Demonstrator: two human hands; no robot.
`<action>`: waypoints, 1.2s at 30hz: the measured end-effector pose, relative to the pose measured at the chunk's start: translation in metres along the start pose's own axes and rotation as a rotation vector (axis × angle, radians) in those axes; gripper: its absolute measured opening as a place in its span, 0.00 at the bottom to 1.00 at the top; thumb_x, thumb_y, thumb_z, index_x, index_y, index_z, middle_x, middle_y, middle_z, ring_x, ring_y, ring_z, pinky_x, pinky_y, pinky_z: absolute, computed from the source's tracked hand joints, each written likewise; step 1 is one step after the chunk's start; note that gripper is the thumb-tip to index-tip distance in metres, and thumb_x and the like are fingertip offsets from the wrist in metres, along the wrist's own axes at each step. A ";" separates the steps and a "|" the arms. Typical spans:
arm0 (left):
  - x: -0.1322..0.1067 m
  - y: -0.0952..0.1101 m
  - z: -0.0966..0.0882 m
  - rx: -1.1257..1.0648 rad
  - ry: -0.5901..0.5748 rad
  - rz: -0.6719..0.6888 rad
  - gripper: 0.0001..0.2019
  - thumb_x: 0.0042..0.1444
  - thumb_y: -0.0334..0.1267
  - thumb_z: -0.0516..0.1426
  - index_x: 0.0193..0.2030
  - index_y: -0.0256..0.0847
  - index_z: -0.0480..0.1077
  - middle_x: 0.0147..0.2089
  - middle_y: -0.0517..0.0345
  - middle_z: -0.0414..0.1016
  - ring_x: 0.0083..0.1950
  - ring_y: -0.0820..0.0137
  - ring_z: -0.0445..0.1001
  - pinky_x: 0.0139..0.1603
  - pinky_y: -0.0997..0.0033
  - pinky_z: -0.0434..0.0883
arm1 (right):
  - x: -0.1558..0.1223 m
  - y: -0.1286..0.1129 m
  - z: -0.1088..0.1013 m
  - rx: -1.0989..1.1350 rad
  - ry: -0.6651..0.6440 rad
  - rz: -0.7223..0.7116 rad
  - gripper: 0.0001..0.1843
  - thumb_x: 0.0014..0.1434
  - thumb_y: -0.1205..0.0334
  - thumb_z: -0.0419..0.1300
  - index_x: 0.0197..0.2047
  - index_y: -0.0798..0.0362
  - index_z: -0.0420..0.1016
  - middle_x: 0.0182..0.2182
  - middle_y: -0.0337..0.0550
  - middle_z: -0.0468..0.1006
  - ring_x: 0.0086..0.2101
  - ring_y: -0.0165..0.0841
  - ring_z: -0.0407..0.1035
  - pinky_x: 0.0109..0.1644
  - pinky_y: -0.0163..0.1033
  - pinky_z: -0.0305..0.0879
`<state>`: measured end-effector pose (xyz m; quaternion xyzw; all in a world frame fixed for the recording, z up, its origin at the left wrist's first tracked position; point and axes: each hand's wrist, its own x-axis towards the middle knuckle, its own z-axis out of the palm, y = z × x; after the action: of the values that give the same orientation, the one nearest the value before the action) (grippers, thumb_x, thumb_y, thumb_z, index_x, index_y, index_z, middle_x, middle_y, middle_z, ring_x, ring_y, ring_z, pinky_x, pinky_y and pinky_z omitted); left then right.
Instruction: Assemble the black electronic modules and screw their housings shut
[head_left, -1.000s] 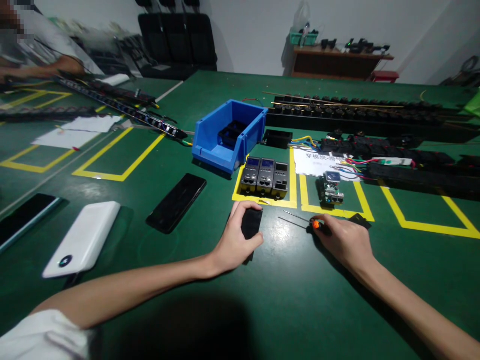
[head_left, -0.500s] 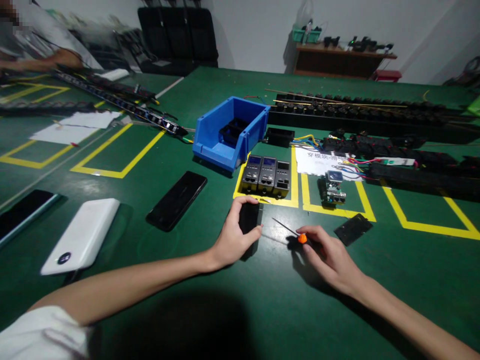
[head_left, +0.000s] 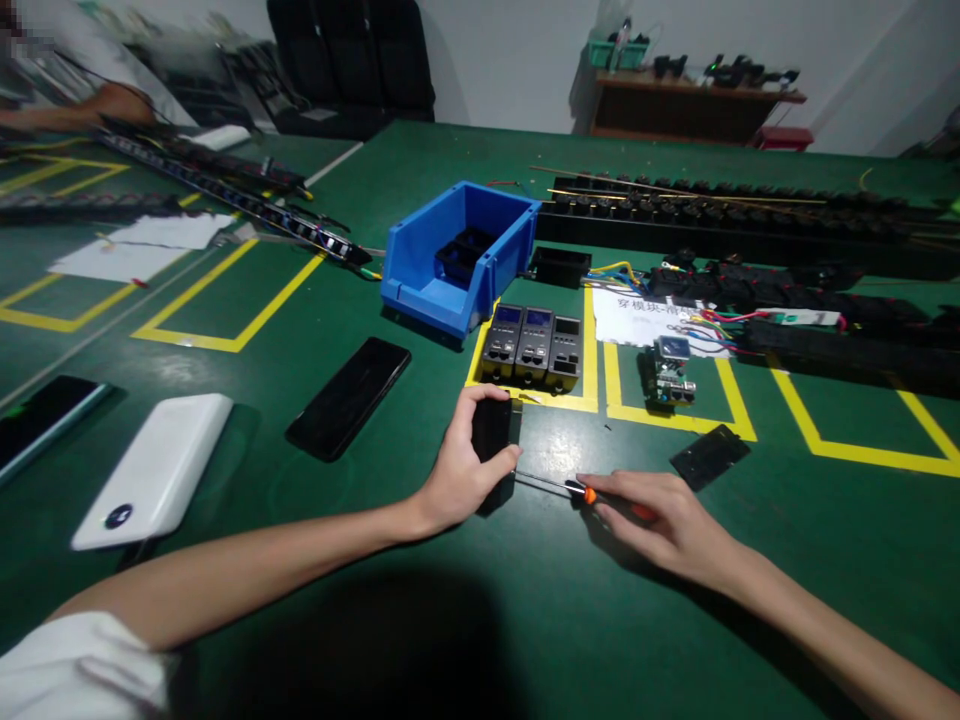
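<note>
Fingers and thumb of my left hand (head_left: pixel 469 460) are closed around a black rectangular module case (head_left: pixel 495 428), held on the green table. My right hand (head_left: pixel 660 515) grips a screwdriver (head_left: pixel 591 495) with an orange-and-dark handle. The screwdriver's thin metal shaft lies almost level and its tip meets the right side of the case, near my left thumb. Just beyond my left hand stand three black modules (head_left: pixel 533 345) with small screens. A small circuit board assembly (head_left: pixel 673 372) and a flat black cover plate (head_left: pixel 709 456) lie beyond my right hand.
A blue bin (head_left: pixel 461 260) with black parts stands behind the modules. Wired black strips (head_left: pixel 765 285) and long black rails (head_left: pixel 712 225) fill the back right. At left lie a black phone (head_left: pixel 349 398), a white power bank (head_left: pixel 154 470) and another phone (head_left: pixel 49 420). A co-worker's arm (head_left: pixel 112 105) shows far left.
The screwdriver has swung down from pointing up and away to nearly level, its tip now at the case's side. My left hand still holds the case in about the same place.
</note>
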<state>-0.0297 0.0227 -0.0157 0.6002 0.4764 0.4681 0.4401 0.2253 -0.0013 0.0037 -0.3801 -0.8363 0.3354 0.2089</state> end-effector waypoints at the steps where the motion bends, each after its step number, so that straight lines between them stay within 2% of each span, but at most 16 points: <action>1: 0.000 0.000 0.000 0.001 0.002 0.008 0.23 0.51 0.31 0.59 0.53 0.45 0.58 0.53 0.53 0.63 0.54 0.62 0.68 0.58 0.55 0.67 | 0.000 0.000 0.000 0.000 -0.002 -0.005 0.17 0.62 0.65 0.56 0.55 0.55 0.73 0.34 0.45 0.81 0.30 0.31 0.74 0.34 0.33 0.66; 10: 0.001 -0.003 0.001 -0.012 0.001 0.043 0.23 0.50 0.30 0.59 0.53 0.45 0.58 0.52 0.55 0.62 0.55 0.62 0.66 0.60 0.54 0.64 | 0.001 0.000 0.000 -0.014 -0.002 -0.024 0.18 0.62 0.66 0.56 0.56 0.54 0.72 0.34 0.44 0.81 0.31 0.30 0.73 0.34 0.33 0.66; 16: 0.000 -0.002 0.001 -0.063 -0.006 0.004 0.24 0.51 0.31 0.60 0.53 0.45 0.58 0.52 0.53 0.63 0.53 0.62 0.68 0.59 0.52 0.65 | -0.001 0.003 0.002 0.004 -0.012 -0.008 0.17 0.62 0.66 0.56 0.55 0.53 0.71 0.35 0.44 0.81 0.33 0.31 0.74 0.36 0.34 0.67; 21: 0.002 -0.002 0.003 -0.305 -0.064 -0.036 0.28 0.52 0.34 0.60 0.59 0.45 0.54 0.60 0.48 0.62 0.54 0.60 0.72 0.59 0.51 0.67 | -0.001 0.004 0.001 0.048 0.014 0.065 0.15 0.62 0.65 0.57 0.53 0.52 0.71 0.41 0.45 0.80 0.38 0.33 0.75 0.42 0.36 0.68; 25: 0.004 -0.002 0.004 -0.511 -0.113 -0.079 0.26 0.55 0.35 0.58 0.58 0.45 0.53 0.63 0.46 0.61 0.57 0.57 0.72 0.59 0.49 0.66 | -0.003 0.007 0.004 0.100 0.099 0.143 0.12 0.63 0.62 0.56 0.50 0.50 0.69 0.37 0.43 0.78 0.34 0.32 0.73 0.37 0.37 0.66; 27: 0.004 -0.002 0.004 -0.585 -0.126 -0.105 0.22 0.57 0.36 0.56 0.56 0.45 0.54 0.63 0.47 0.62 0.56 0.56 0.73 0.59 0.48 0.66 | -0.004 0.005 0.008 0.213 0.167 0.207 0.11 0.65 0.60 0.54 0.51 0.49 0.66 0.35 0.42 0.76 0.30 0.31 0.70 0.33 0.36 0.65; 30: 0.002 0.000 0.004 -0.644 -0.117 -0.135 0.19 0.60 0.39 0.54 0.55 0.46 0.53 0.64 0.47 0.60 0.52 0.57 0.76 0.58 0.47 0.67 | -0.003 -0.003 0.018 0.549 0.236 0.316 0.09 0.67 0.57 0.51 0.49 0.47 0.61 0.35 0.40 0.74 0.25 0.26 0.67 0.26 0.32 0.63; 32: 0.000 0.003 0.005 -0.659 -0.114 -0.138 0.17 0.61 0.41 0.54 0.54 0.45 0.53 0.66 0.46 0.58 0.51 0.58 0.77 0.57 0.46 0.68 | 0.000 -0.011 0.027 0.762 0.232 0.364 0.08 0.67 0.56 0.52 0.47 0.47 0.59 0.38 0.40 0.74 0.22 0.24 0.66 0.23 0.31 0.61; 36: -0.005 0.007 0.008 -0.663 -0.146 -0.090 0.16 0.61 0.41 0.55 0.52 0.46 0.53 0.68 0.45 0.55 0.57 0.55 0.73 0.60 0.45 0.66 | 0.009 -0.025 0.047 1.022 0.169 0.398 0.13 0.62 0.56 0.59 0.44 0.47 0.57 0.43 0.42 0.75 0.23 0.27 0.73 0.27 0.36 0.69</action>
<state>-0.0212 0.0158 -0.0114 0.4348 0.2914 0.5336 0.6643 0.1789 -0.0249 -0.0099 -0.4065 -0.4594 0.6998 0.3660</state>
